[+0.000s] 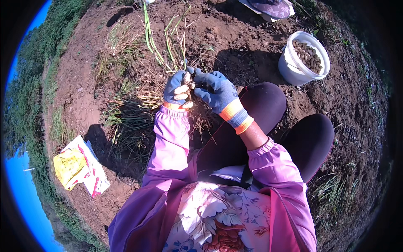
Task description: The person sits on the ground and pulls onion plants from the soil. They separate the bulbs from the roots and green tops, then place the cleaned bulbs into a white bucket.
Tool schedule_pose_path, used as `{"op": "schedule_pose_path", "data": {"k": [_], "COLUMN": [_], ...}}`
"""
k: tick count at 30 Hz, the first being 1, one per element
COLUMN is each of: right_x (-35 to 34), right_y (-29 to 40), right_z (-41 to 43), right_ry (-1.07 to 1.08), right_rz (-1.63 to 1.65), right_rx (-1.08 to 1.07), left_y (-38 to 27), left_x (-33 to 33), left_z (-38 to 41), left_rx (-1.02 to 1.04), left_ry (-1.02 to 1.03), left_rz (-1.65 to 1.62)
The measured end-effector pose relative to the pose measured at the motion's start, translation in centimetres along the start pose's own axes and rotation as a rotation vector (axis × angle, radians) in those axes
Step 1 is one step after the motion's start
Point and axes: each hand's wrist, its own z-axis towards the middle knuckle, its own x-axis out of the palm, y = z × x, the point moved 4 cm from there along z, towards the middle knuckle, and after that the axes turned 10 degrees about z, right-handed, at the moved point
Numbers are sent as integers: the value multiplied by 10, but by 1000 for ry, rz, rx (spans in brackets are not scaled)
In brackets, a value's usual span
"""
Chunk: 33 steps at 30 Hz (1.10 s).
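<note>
My left hand (174,86), in a blue-grey coated work glove with an orange cuff, is closed around the base of an uprooted peanut plant (170,52). Its green stems point away from me, and thin roots (201,121) dangle toward my lap. Several pale peanut pods (181,89) with soil on them lie against the left palm. My right hand (217,89), gloved the same way, meets the plant from the right. Its thumb and fingertips pinch in at the pod cluster, where the exact contact is partly hidden.
To the right, a white plastic bucket (291,71) holds many peanut pods (307,56). Pulled plants (132,116) are heaped on the soil at left. A white, red and yellow plastic bag (82,165) lies nearer me. A patterned cap (272,8) rests at the far right.
</note>
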Motion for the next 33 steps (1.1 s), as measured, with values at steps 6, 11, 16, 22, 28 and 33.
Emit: {"op": "schedule_pose_path", "data": {"k": [6, 11, 16, 22, 28, 33], "right_x": [1, 3, 5, 2, 2, 3], "right_y": [10, 1, -1, -13, -27, -26], "right_z": [3, -2, -4, -2, -7, -7], "right_ry": [28, 38, 47, 109, 134, 165], "right_rz": [-155, -244, -355, -5, 507, 628], "right_rx": [69, 165, 212, 415, 549, 570], "left_y": [5, 1, 2, 3, 13, 12], "left_x": [-19, -7, -13, -22, -5, -11], "left_z": [-4, -4, -6, -5, 3, -3], "left_rx": [25, 12, 129, -12, -176, -195], "left_ry": [-294, -730, -792, -646, 38, 102], "left_rz": [249, 458, 516, 432, -136, -218]}}
